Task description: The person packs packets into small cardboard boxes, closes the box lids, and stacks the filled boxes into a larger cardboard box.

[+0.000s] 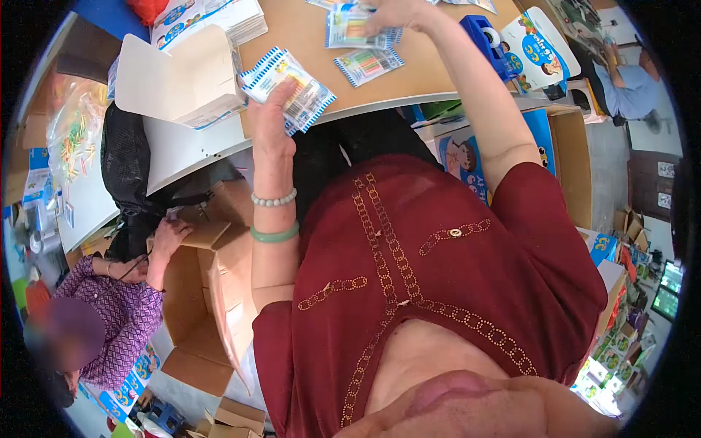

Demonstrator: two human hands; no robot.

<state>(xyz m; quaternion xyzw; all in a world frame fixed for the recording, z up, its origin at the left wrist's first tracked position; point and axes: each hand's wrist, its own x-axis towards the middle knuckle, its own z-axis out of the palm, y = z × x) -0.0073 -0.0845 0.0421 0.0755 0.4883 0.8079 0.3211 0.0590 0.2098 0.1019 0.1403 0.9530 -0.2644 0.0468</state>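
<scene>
My left hand (272, 113) is closed around a small stack of blue-and-white striped packets (296, 91), its thumb pressed on top. Just in from the table's edge, it is close to an open white box (182, 80) with its flap raised. My right hand (398, 16) reaches to the far part of the table, its fingers closed at a similar packet (347, 29); part of the hand is cut off by the frame. Below it lies another packet (369, 66) on the brown tabletop (314, 58).
A blue tape dispenser (488, 47) and a printed carton (537, 51) stand at the right. Printed card sheets (219, 18) are stacked at the top left. An open cardboard box (193, 292) and a person in a purple patterned top (120, 328) are at lower left; another person (628, 84) sits far right.
</scene>
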